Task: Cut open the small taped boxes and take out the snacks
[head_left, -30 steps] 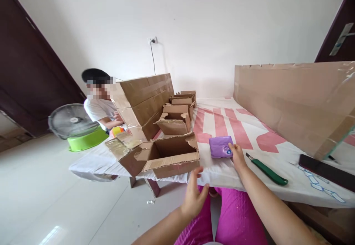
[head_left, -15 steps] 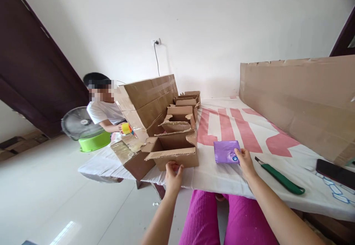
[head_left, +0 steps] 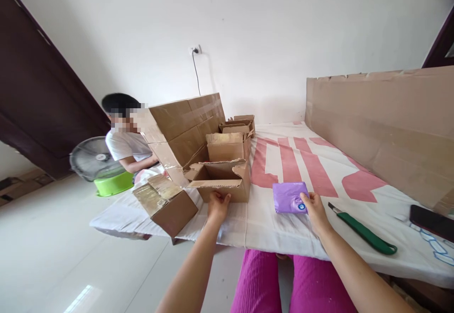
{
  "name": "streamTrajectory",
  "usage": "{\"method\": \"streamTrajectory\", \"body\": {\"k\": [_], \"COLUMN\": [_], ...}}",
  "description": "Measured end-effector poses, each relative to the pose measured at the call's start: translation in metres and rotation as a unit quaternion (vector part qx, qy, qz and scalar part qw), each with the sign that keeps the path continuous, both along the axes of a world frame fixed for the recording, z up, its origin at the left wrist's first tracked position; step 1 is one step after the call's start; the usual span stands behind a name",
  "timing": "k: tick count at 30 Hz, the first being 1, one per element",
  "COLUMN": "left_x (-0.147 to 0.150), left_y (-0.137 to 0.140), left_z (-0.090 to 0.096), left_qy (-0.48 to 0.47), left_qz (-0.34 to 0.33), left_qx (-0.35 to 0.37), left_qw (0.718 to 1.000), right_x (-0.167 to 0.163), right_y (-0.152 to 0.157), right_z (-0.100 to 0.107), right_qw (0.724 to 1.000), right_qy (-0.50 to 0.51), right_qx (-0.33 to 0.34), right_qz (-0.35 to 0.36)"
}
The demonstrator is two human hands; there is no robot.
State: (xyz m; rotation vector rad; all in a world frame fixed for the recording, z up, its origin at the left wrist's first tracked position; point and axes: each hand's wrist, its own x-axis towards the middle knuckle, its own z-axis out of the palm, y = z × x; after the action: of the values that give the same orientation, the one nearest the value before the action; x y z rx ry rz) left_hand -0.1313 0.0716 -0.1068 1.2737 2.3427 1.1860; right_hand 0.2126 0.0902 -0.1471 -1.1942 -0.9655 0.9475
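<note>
With its thumb and fingers apart, my left hand point(head_left: 217, 206) presses against the front face of an open cardboard box point(head_left: 239, 194). The box stands upright on the cloth-covered table, its top flaps folded outward and its inside dark. My right hand point(head_left: 315, 209) pinches the right edge of a flat purple packet point(head_left: 286, 198) with a round blue mark, which lies on or just over the cloth. Right of that hand is a green utility knife point(head_left: 367, 233) with its blade showing.
Several open boxes point(head_left: 227, 147) run in a row toward the wall beside a big carton point(head_left: 187, 124). A tilted box point(head_left: 170, 209) sits at the table's left edge. A phone point(head_left: 431, 222) and a tall cardboard panel point(head_left: 376, 128) are at right. A person point(head_left: 129, 145) sits near a fan point(head_left: 95, 157).
My left hand has moved forward, and the front box has shifted away toward the row behind. The packet stays in my right hand. The other person's yellow object has gone out of sight.
</note>
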Motion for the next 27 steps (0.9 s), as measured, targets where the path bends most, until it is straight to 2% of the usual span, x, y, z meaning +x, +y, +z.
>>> {"method": "streamTrajectory", "body": {"k": [3, 5, 9, 12, 14, 17, 18, 20, 23, 27], "left_x": [-0.002, -0.003, 0.0, 0.007, 0.013, 0.016, 0.015, 0.007, -0.006, -0.002], "left_y": [0.018, 0.02, 0.005, -0.015, -0.027, -0.033, -0.031, -0.025, -0.018, -0.03], "left_z": [0.0, -0.004, -0.016, -0.014, -0.003, 0.025, 0.037, 0.059, 0.086, 0.108], "left_qy": [0.004, 0.006, 0.021, 0.05, 0.117, 0.287, 0.334, 0.377, 0.379, 0.357], "left_qz": [0.005, 0.007, 0.018, 0.038, 0.029, -0.032, -0.054, -0.095, -0.163, -0.224], "left_qx": [0.003, 0.016, 0.07, 0.132, 0.197, 0.259, 0.248, 0.185, 0.096, 0.075], "left_qw": [1.0, 1.0, 0.997, 0.989, 0.973, 0.922, 0.908, 0.902, 0.906, 0.904], "right_x": [0.0, 0.0, 0.0, -0.001, -0.002, -0.003, -0.003, -0.003, -0.002, -0.003], "right_y": [0.0, 0.0, -0.001, -0.004, -0.005, -0.007, -0.007, -0.006, -0.008, -0.018], "right_z": [0.001, 0.002, 0.003, 0.006, 0.007, 0.009, 0.01, 0.011, 0.015, 0.028], "right_qw": [1.0, 1.0, 1.0, 1.0, 0.999, 0.997, 0.997, 0.996, 0.994, 0.982], "right_qy": [-0.004, -0.004, 0.002, 0.013, 0.021, 0.031, 0.035, 0.042, 0.057, 0.072], "right_qx": [-0.013, -0.018, -0.023, -0.022, -0.023, -0.023, -0.024, -0.024, -0.017, 0.01], "right_qz": [-0.004, -0.003, 0.004, 0.016, 0.034, 0.063, 0.068, 0.076, 0.095, 0.175]}}
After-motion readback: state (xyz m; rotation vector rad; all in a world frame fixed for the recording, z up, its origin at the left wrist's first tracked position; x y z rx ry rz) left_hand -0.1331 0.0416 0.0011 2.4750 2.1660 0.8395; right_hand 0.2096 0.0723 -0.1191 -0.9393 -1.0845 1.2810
